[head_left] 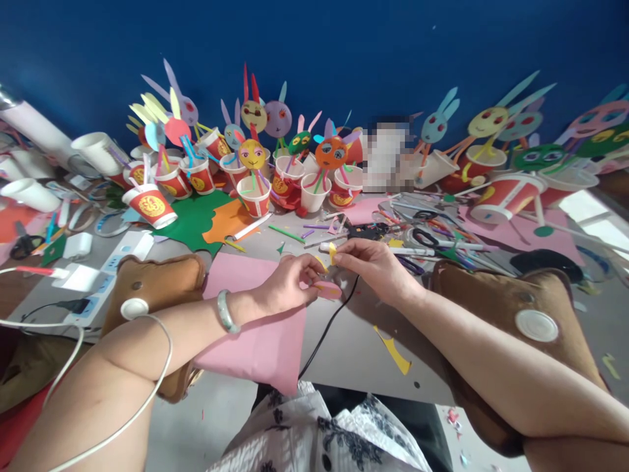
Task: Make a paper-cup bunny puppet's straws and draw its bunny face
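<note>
My left hand, a bracelet on its wrist, is closed on a small pink paper disc with some yellow on it. The thumb and forefinger of my right hand pinch a small piece of yellow paper just above the disc, apart from it. A sheet of pink paper lies beneath my left wrist. Nearer me, to the right, a curved yellow paper scrap rests on the grey table.
Paper cups with paper-faced figures, such as an orange one, line the blue wall. Straws, scissors and pens clutter the right. Brown cushions flank my arms. A power strip lies left; a black cable crosses the table.
</note>
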`<state>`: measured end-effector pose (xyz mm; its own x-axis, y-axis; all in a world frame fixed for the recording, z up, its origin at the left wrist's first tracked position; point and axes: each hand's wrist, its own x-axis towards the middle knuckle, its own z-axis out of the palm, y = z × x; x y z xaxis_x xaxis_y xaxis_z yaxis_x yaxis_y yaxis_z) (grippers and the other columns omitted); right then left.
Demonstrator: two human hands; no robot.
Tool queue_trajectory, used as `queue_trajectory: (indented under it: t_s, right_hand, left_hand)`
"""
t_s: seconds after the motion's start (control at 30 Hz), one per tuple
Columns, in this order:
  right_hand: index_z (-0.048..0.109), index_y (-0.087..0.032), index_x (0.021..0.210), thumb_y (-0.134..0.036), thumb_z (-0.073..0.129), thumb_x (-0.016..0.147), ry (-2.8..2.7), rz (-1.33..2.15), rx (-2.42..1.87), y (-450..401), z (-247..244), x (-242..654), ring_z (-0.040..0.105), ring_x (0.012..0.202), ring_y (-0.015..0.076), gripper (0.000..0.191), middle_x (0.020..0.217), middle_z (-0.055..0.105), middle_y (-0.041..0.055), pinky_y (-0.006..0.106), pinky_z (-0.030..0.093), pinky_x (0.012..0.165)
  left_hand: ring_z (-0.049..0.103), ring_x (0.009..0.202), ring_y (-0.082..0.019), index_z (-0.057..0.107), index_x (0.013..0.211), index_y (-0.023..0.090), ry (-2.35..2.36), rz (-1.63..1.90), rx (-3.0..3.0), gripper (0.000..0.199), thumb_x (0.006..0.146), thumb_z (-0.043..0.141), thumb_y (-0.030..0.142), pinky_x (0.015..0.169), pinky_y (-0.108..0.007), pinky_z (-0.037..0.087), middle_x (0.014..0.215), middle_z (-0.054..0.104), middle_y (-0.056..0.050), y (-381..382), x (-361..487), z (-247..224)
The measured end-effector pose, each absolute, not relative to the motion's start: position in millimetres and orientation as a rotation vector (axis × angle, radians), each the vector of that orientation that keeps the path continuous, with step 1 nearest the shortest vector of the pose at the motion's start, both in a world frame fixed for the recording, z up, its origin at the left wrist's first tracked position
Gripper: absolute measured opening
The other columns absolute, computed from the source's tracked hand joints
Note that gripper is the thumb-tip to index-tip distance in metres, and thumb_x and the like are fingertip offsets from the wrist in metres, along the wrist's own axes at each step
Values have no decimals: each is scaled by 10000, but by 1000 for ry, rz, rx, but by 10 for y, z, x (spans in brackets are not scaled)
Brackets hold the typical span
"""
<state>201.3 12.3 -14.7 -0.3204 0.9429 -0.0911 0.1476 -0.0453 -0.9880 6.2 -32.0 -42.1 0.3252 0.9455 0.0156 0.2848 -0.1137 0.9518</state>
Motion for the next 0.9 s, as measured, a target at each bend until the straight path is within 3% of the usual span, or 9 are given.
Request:
queue_trajectory:
  t_s: [0.1,0.23,0.43,0.67,0.9]
  right_hand:
    - [679,-186,728,-417,793,710,-1518,1475,-1194,114,-155,1999,547,605,114,258,688,656,-5,262,441,594]
    - [662,-189,730,-405,788,711,-1510,1510,-1197,98,-164,1990,546,595,115,250,678,662,-5,258,446,588]
    - [672,-186,710,-364,735,749,-1621,1396,-1221,91,-143,1996,562,660,128,192,706,662,-3,265,443,647]
    - [651,-176,684,-373,723,742,-1645,1431,-1227,66,-85,1968,502,600,109,217,648,615,-15,257,399,586]
    - [657,-173,689,-342,753,726,-1671,1489,-1170,80,-187,1993,538,627,126,198,657,632,-8,264,423,601]
  left_hand:
    - [618,706,-120,627,837,152,1093,909,1443,172,755,750,241,677,-246,484,781,687,-21,-308,62,-374]
    - [625,687,-111,644,775,141,1032,906,1359,73,785,692,195,647,-229,491,743,697,-14,-309,52,-256]
    - [595,660,-121,685,748,132,1063,923,1456,159,819,682,275,613,-253,465,706,688,-28,-292,30,-279]
    - [561,676,-113,695,758,133,1162,804,1496,228,828,682,350,636,-237,437,714,671,-18,-299,15,-339]
    - [548,663,-107,690,757,126,1117,785,1470,265,833,683,380,635,-231,439,709,659,-23,-303,23,-342]
